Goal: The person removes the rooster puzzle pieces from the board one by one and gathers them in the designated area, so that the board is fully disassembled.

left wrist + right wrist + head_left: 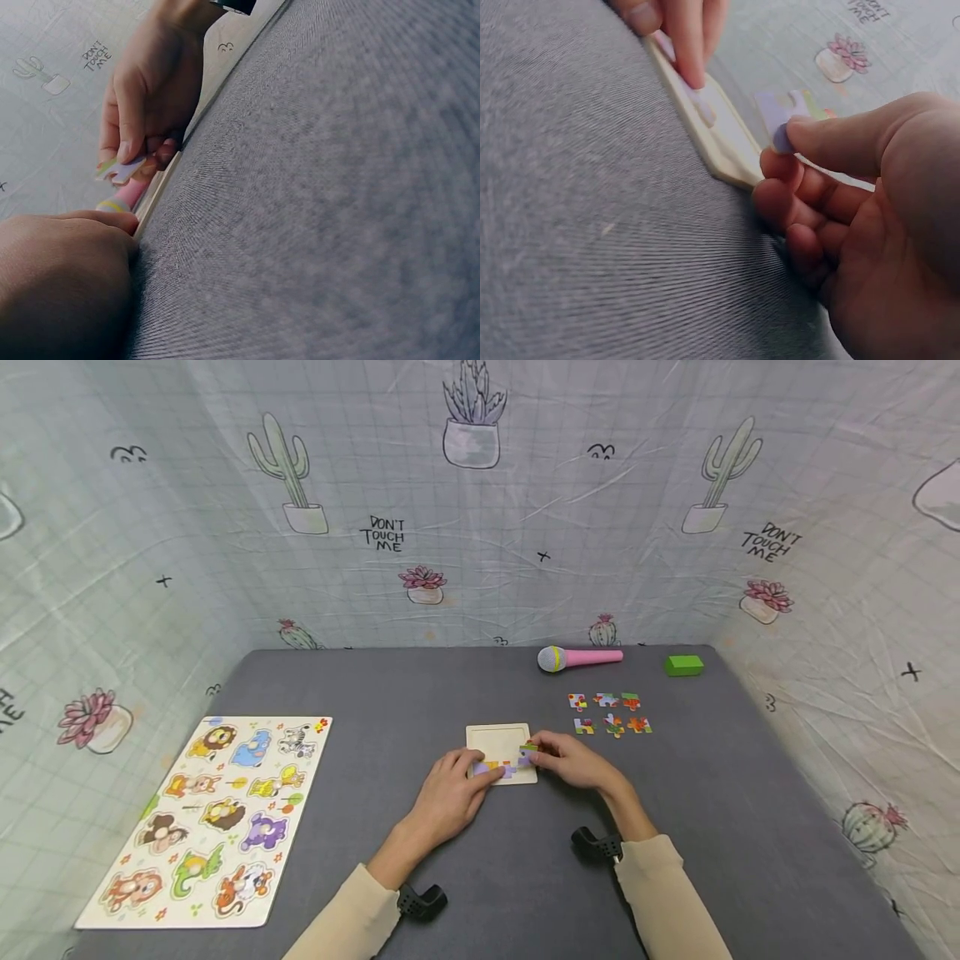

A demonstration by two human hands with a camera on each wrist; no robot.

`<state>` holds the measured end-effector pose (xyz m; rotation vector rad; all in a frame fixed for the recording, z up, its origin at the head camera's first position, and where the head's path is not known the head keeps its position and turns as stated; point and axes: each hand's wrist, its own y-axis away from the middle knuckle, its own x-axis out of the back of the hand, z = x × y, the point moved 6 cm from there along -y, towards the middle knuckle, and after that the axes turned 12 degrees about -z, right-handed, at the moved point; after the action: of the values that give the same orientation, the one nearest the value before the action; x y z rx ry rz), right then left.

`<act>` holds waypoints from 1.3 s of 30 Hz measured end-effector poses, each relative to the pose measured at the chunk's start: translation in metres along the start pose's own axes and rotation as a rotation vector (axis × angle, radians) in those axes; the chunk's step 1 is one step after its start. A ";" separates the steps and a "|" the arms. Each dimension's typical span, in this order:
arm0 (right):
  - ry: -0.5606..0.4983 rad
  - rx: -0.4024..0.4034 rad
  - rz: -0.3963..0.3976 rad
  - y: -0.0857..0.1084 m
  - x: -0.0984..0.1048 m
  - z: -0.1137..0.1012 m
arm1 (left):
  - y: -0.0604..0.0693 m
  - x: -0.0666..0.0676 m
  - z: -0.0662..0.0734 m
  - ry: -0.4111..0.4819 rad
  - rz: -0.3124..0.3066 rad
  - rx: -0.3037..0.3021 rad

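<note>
A small pale wooden puzzle tray (pixel 491 737) lies on the table between the two hands. Purple and orange puzzle pieces (pixel 508 770) sit along its near edge, partly covered by fingers. The left hand (pixel 444 795) rests on the tray's left side, its extended fingers touching those pieces. Between thumb and fingers, the right hand (pixel 579 762) pinches a lilac jigsaw piece (pixel 776 112) with a green edge. That piece is held tilted above the tray's right side, as the right wrist view shows. In the left wrist view, the left hand (pixel 64 281) hides part of the tray.
Several loose jigsaw pieces (pixel 613 724) lie in two rows to the right. Behind them are a pink toy microphone (pixel 592 657) and a green block (pixel 684 666). A large animal puzzle board (pixel 202 814) covers the table's left side. Printed cloth walls (pixel 480 585) surround the table.
</note>
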<state>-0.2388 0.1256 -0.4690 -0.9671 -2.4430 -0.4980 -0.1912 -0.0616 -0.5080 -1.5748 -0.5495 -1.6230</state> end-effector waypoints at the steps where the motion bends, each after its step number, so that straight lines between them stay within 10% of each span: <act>1: -0.003 0.006 -0.005 0.003 0.001 -0.005 | 0.000 0.000 0.000 -0.001 0.002 -0.001; 39: -0.053 -0.268 0.225 0.054 0.064 0.063 | 0.002 0.003 0.001 0.052 0.008 -0.001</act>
<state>-0.2593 0.2276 -0.4780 -1.3621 -2.3124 -0.7404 -0.1887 -0.0622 -0.5050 -1.5296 -0.5140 -1.6532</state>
